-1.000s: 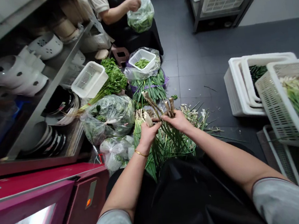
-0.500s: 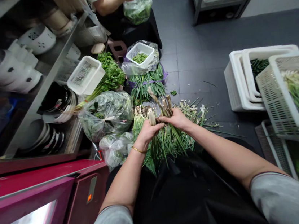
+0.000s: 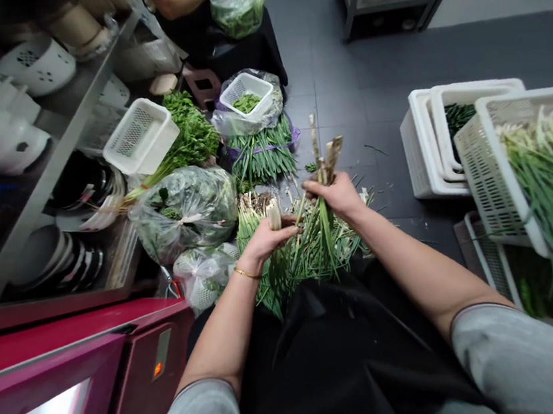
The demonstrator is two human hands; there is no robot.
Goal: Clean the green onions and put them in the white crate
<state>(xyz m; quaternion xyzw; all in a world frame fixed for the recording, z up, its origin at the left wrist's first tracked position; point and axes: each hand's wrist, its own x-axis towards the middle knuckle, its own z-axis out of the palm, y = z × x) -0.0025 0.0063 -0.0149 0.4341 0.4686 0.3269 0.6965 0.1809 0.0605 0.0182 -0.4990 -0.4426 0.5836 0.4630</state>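
Note:
My left hand [image 3: 263, 241] is closed round a small bunch of scallions; their clean white ends [image 3: 273, 215] stick up beside the thumb. To its right and a little higher, my right hand [image 3: 340, 196] grips another scallion bunch [image 3: 323, 173]. Brownish, dry-looking outer layers show at its top ends, and green leaves hang below the fist. The hands are apart. Under them lies a heap of loose scallions [image 3: 322, 252], its left side a row with dirty root ends [image 3: 252, 203].
On the left are bagged greens [image 3: 186, 211], a white basket [image 3: 141, 135] and a shelf with dishes [image 3: 92, 102]. Tied green leaves [image 3: 265, 158] sit ahead, near a co-worker holding a bag [image 3: 239, 7]. At right, a white crate [image 3: 496, 170] holds scallions.
My right hand has moved up and right, away from my left hand, with its scallions turned more upright. My left hand still holds its white-ended bunch. The whole view has shifted slightly.

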